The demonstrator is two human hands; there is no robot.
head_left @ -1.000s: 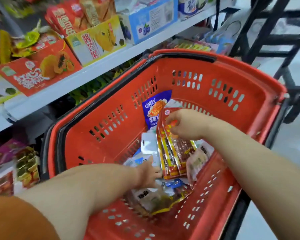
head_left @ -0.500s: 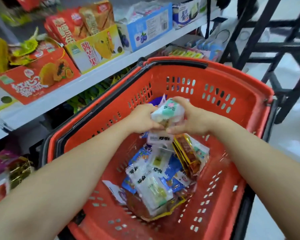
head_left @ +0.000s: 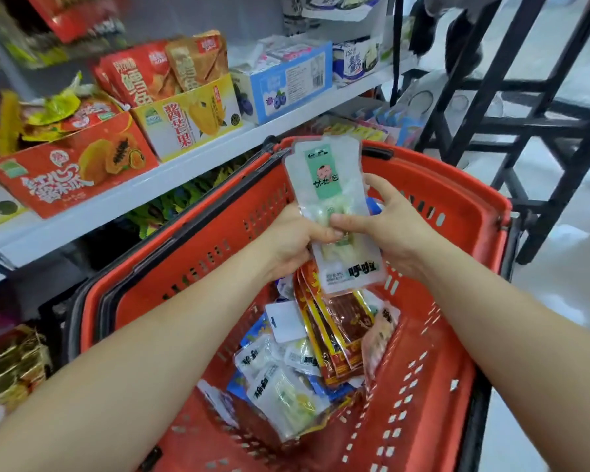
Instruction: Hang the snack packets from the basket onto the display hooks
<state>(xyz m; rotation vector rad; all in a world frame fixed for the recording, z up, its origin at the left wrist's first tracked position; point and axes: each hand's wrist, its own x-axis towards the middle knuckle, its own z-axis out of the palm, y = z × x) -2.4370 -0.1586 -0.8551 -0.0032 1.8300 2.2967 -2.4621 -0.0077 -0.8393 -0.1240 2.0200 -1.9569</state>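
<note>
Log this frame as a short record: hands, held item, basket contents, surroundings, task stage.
left hand: grips the green-labelled packet at its left edge
right hand: pinches the same packet from the right
packet: upright, held above the basket
basket: red; holds clear packets and red-and-yellow packets
shelf: on the left, carrying snack boxes
hooks: none in view
stage: not yet hung

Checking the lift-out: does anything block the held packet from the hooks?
Nothing covers the packet; left hand and right hand hold it above the basket. No hooks are in view, so that path can't be judged.
</note>
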